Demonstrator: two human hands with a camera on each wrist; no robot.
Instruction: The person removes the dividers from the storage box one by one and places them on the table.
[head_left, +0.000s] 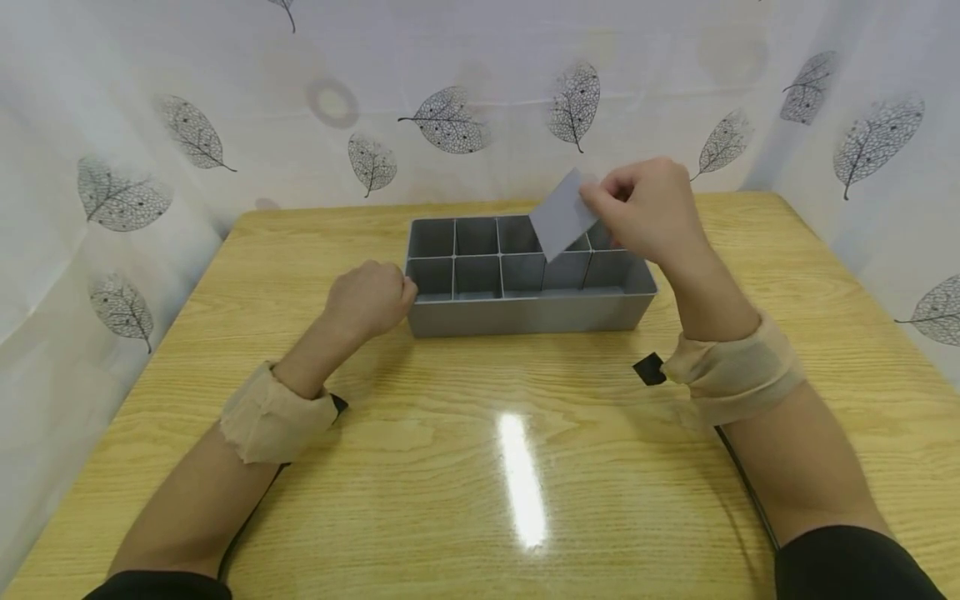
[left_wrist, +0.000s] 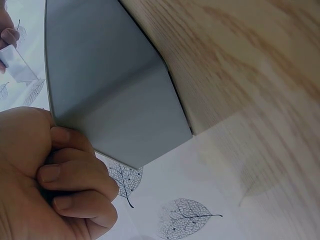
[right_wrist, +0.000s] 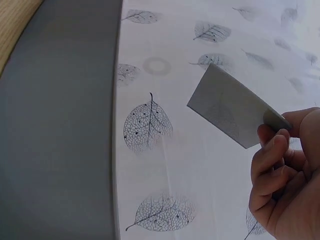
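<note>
A grey organizer box (head_left: 525, 315) with two rows of compartments stands on the table. My left hand (head_left: 369, 300) grips its left wall near the front corner. In the left wrist view, the curled fingers (left_wrist: 75, 175) of that hand lie at the edge of the box (left_wrist: 110, 75). My right hand (head_left: 647, 204) is raised over the right part of the box. Between thumb and fingertips it pinches a thin grey rectangular divider (head_left: 561, 217) by one corner. The divider hangs tilted above the back row; the right wrist view shows the divider (right_wrist: 225, 107) slightly see-through.
The wood-grain table (head_left: 420, 467) spreads around the box. A white curtain (head_left: 495, 50) with leaf prints hangs behind it and at both sides. Beige wraps (head_left: 738, 371) circle both wrists, with small black tabs (head_left: 649, 368) sticking out.
</note>
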